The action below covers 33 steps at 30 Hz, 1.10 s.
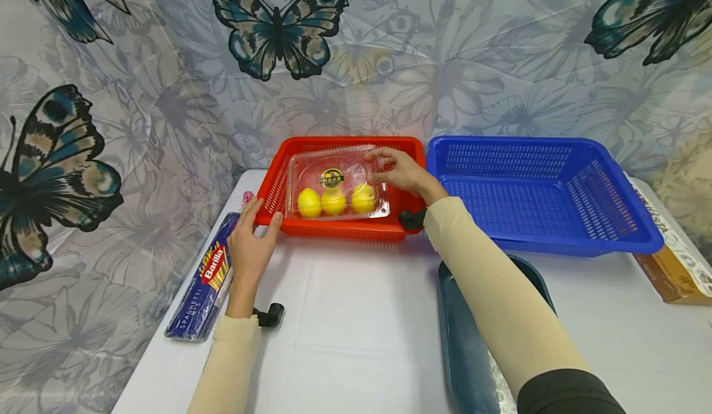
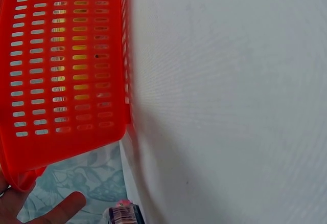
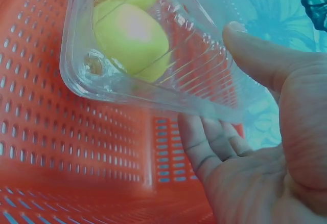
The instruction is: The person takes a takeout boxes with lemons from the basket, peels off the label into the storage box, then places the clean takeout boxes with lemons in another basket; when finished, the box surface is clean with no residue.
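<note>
One clear box [image 1: 303, 172]: set inside rim of red basket [image 1: 328, 228], near far left corner of table [image 1: 339, 315]; loaded with three yellow fruits [image 1: 333, 203] along front side. Gripped at right end between thumb and curled fingers of right hand [image 1: 405, 170]. Touching red basket at left front corner: left hand [image 1: 251, 244], fingers and thumb spread. Close beside right rim: blue basket [image 1: 500, 201]. Before front rim: room for movement, bounded by spaghetti pack [image 1: 201, 284] along left table edge and dark tray [image 1: 470, 346] at right.
</note>
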Each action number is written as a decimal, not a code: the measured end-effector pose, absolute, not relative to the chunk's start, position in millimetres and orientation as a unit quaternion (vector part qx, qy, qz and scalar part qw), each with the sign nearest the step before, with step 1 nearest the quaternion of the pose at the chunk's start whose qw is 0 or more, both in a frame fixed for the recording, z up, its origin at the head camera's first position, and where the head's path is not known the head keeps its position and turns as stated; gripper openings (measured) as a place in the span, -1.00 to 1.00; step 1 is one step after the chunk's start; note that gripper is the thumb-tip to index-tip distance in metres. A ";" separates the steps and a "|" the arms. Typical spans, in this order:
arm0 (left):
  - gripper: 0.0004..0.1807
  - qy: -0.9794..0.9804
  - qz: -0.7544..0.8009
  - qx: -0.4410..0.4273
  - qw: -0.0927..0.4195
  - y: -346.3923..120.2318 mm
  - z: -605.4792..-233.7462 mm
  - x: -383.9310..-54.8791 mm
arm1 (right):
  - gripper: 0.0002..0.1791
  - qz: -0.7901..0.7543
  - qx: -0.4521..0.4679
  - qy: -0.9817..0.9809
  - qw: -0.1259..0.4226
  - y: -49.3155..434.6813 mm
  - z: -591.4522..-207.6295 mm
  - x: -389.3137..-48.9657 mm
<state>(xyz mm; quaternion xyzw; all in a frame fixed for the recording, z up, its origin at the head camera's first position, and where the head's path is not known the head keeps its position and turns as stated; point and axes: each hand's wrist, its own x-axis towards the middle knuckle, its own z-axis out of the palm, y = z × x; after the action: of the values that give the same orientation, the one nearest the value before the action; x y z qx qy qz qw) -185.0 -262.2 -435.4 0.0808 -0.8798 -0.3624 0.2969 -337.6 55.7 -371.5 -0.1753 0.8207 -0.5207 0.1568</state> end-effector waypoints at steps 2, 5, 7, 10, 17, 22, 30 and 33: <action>-0.34 -0.881 -0.359 0.081 0.297 -262.4 -435.3 -185.1 | -0.46 -0.523 -0.176 0.818 0.161 55.7 -371.1 -337.3; -0.34 -0.882 -0.356 0.081 0.297 -262.2 -435.4 -185.7 | -0.45 -0.522 -0.175 0.818 0.162 56.3 -370.0 -336.9; -0.34 -0.883 -0.354 0.082 0.296 -262.0 -435.5 -186.0 | -0.45 -0.522 -0.172 0.820 0.162 56.6 -368.8 -336.3; -0.34 -0.884 -0.353 0.081 0.296 -261.5 -435.2 -186.0 | -0.42 -0.515 -0.169 0.825 0.160 57.1 -366.4 -335.4; -0.34 -0.886 -0.346 0.081 0.298 -261.8 -435.4 -185.2 | -0.33 -0.503 -0.161 0.835 0.154 60.0 -361.0 -333.6; -0.32 -0.887 -0.346 0.084 0.295 -261.6 -434.8 -184.6 | -0.31 -0.506 -0.155 0.838 0.134 62.3 -358.6 -331.6; -0.30 -0.886 -0.346 0.088 0.295 -258.8 -433.7 -183.0 | -0.31 -0.515 -0.150 0.836 0.111 66.2 -355.6 -327.9; -0.30 -0.885 -0.348 0.087 0.298 -257.4 -433.2 -182.5 | -0.31 -0.530 -0.139 0.829 0.111 68.1 -354.1 -326.7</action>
<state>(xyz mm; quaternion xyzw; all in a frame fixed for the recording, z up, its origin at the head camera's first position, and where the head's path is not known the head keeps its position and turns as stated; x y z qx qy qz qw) -182.5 -257.4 -433.2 0.0874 -0.8848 -0.3476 0.2978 -326.7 68.1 -354.1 -0.1392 0.8294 -0.5297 0.1106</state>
